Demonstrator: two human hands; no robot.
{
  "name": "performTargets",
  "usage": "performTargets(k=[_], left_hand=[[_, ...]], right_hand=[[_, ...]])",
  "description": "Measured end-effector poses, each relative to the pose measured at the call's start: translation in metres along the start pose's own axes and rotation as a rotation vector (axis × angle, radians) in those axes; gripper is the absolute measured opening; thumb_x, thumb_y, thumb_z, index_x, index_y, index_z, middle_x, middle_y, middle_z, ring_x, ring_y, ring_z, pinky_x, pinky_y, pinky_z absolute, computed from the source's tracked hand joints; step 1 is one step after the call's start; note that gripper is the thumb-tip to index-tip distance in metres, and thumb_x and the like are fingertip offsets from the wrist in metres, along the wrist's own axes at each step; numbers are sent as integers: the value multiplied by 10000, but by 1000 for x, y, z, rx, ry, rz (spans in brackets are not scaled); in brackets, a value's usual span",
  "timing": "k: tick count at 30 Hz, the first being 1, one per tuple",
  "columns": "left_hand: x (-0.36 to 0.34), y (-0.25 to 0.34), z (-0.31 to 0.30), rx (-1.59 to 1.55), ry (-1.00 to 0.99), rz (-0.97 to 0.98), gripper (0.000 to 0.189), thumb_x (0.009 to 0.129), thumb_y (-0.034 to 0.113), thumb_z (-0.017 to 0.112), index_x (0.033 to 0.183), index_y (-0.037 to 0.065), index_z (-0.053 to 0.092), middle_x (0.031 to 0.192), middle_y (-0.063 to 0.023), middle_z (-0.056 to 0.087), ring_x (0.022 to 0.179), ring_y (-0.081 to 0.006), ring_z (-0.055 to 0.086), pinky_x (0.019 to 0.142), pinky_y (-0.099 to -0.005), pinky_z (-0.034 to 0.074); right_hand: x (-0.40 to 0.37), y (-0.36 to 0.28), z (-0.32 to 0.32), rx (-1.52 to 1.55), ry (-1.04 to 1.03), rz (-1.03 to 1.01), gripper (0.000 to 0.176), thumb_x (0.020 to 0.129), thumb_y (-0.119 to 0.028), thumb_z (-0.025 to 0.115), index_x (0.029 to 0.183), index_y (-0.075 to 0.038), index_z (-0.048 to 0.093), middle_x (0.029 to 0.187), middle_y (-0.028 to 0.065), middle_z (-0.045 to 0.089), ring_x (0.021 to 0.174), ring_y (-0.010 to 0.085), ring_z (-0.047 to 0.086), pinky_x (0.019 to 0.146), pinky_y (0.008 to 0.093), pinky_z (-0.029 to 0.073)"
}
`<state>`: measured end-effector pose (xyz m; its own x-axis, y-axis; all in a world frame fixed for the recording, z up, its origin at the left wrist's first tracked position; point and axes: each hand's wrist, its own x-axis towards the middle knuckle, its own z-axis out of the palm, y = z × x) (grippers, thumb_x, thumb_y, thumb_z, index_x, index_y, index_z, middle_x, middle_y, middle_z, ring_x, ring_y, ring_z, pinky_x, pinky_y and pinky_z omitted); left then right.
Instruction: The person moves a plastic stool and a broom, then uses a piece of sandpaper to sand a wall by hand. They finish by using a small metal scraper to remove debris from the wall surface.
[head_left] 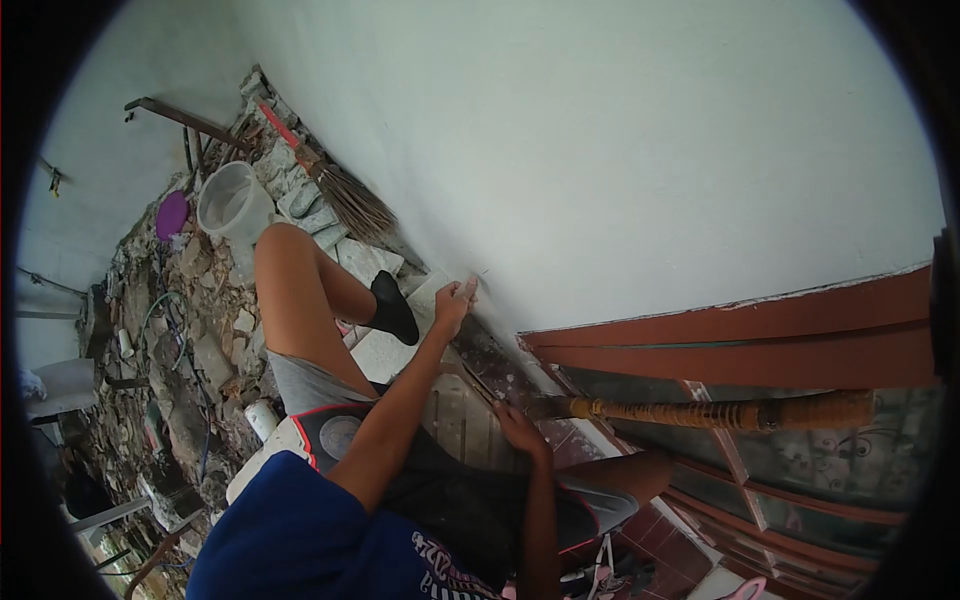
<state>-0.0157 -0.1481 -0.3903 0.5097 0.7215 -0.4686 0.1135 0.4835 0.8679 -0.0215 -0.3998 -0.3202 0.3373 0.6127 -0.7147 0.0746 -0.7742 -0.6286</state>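
Observation:
My left hand (pixel 455 307) is raised close to the foot of the white wall (pixel 640 160), its fingers bent together. Anything small between them is too indistinct to make out. Lower down, my right hand (pixel 519 430) lies with fingers stretched at the edge of a beige panel (pixel 460 415) in front of my lap. Beside my left hand is my foot in a black sock (pixel 393 310), with pale tiles or slabs (pixel 385 355) around it.
Broken rubble (pixel 210 350) covers the ground to the left. A clear plastic bucket (pixel 232 203), a stick broom (pixel 350 200) and a purple round object (pixel 172 216) are there. A ribbed yellow-brown pole (pixel 720 412) crosses by a brown-framed window (pixel 740 350) on the right.

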Motion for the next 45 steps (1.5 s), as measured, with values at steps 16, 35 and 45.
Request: performTargets(k=[16,35,45], left_hand=[[5,15,14,-646,-200,-207,310,822,356,614,722,100,471,604,17,440,506,-61,380,451,-192,321],[-23,40,32,-1071,-515,-644,466,867,533,392,592,160,350,425,79,284,339,-65,266,283,-202,156],[-21,34,28,-819,-417,-486,446,818,519,509,560,196,342,428,91,261,334,-33,252,292,-180,155]], right_hand=[[-4,-13,0,-66,16,43,594,908,-474,328,1109,50,522,1057,249,566,1062,301,521,908,332,358],[-3,-13,-2,-54,-4,64,585,910,-465,324,1116,47,517,1044,238,573,1043,287,531,911,323,355],[-1,-12,-3,-38,-28,75,583,913,-459,331,1118,55,514,1041,215,577,1030,249,526,909,319,354]])
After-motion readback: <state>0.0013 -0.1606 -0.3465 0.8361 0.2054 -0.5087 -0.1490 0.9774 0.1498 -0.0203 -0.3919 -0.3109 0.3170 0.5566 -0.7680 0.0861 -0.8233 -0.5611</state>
